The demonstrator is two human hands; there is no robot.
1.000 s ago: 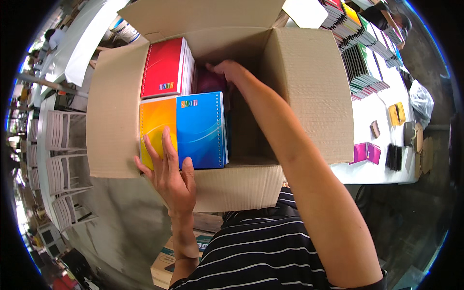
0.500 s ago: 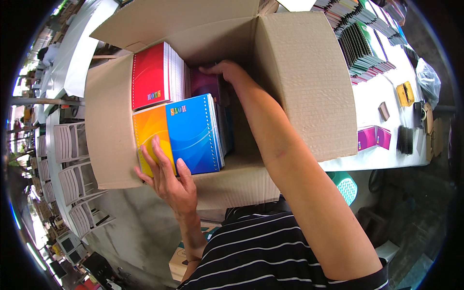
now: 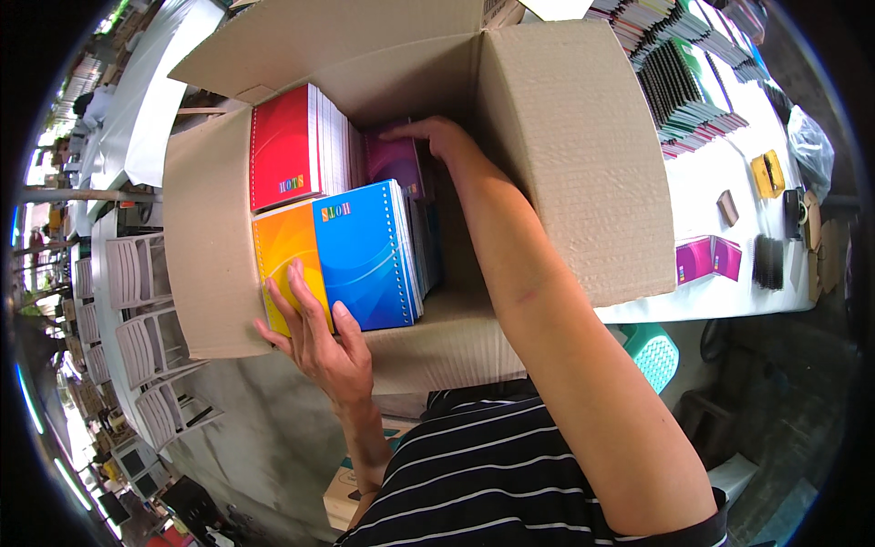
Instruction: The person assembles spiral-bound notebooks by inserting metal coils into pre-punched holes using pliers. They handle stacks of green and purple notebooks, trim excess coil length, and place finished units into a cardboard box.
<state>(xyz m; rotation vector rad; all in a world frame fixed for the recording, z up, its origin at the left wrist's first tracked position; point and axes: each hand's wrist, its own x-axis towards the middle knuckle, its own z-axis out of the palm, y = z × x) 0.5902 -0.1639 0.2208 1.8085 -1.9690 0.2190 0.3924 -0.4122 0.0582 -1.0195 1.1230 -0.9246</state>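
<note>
A large cardboard box (image 3: 583, 164) stands with its flaps spread in front of me. Inside on the left are stacked spiral notebooks: a red notebook (image 3: 281, 146) at the far side, a yellow-orange notebook (image 3: 284, 242) and a blue notebook (image 3: 360, 260) nearer. My left hand (image 3: 328, 351) rests against the near edge of the yellow and blue notebooks, fingers spread. Deep in the box, my right hand (image 3: 437, 137) grips a purple notebook (image 3: 394, 164) by its far upper edge, right of the red stack; some of its fingers are hidden.
On the white table (image 3: 702, 196) at right lie stacked spiral notebooks (image 3: 679, 82), a yellow case (image 3: 767, 173), a small open purple booklet (image 3: 706, 260) and black spiral coils (image 3: 770, 263). A green stool (image 3: 652, 356) stands below. White chairs (image 3: 141, 273) line the left.
The purple notebook shows more of its cover and has shifted slightly right with my right hand. My left hand stays on the notebooks. The whole view has shifted a little.
</note>
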